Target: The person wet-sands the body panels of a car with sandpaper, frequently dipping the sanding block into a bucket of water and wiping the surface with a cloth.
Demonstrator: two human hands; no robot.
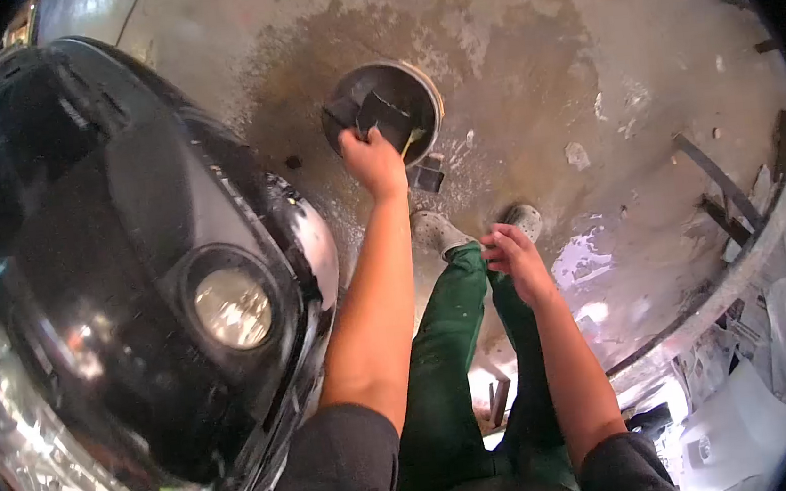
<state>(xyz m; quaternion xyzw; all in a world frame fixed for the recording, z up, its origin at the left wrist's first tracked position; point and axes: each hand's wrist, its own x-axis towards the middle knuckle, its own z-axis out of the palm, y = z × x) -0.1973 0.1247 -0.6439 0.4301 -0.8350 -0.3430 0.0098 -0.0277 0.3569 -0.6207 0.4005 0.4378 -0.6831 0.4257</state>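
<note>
My left hand (373, 164) reaches over a bucket (438, 99) on the floor, thumb and fingers pinched on the edge of a dark, square sheet that looks like sandpaper (385, 118). Another dark piece (342, 111) lies by the bucket's left inner wall. A thin yellow item (412, 140) shows inside near the right wall; its kind is unclear. My right hand (517, 260) hangs in front of my knees, fingers loosely bent and apart, holding nothing. Just below the bucket, a small dark block (427, 178) rests on the floor near my shoe.
A black car bumper (81, 247) with a round fog lamp (233, 308) stands close on my left. Wet patches darken the concrete floor (528, 71) around the bucket. On the right, a long curved strip (710, 295) borders scattered scraps and a whitish panel (737, 430).
</note>
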